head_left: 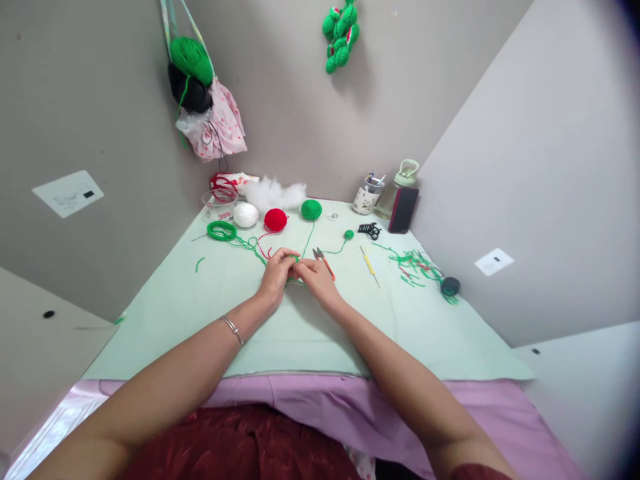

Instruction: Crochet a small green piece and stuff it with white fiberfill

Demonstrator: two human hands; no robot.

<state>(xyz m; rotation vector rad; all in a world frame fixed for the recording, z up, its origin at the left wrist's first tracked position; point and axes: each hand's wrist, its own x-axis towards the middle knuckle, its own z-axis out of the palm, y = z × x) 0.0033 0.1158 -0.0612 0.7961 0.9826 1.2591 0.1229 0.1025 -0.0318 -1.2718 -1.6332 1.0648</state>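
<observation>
My left hand (277,274) and my right hand (317,277) meet over the middle of the pale green table (320,340). Both have their fingers closed around a small piece of green yarn work (297,259), mostly hidden by the fingertips. Green strands run from it toward a green yarn ball (311,209) behind and a coil of green yarn (221,231) at the left. Orange-handled snips (325,262) lie just beyond my right hand. A yellow crochet hook (369,265) rests further right.
Behind are a red yarn ball (275,220), a white ball (245,215), white stuffing (275,195), a clear tub (220,205), a pen cup (369,196), a bottle (399,190) and a phone (403,210). Yarn scraps (417,265) lie right, near black tape (450,287).
</observation>
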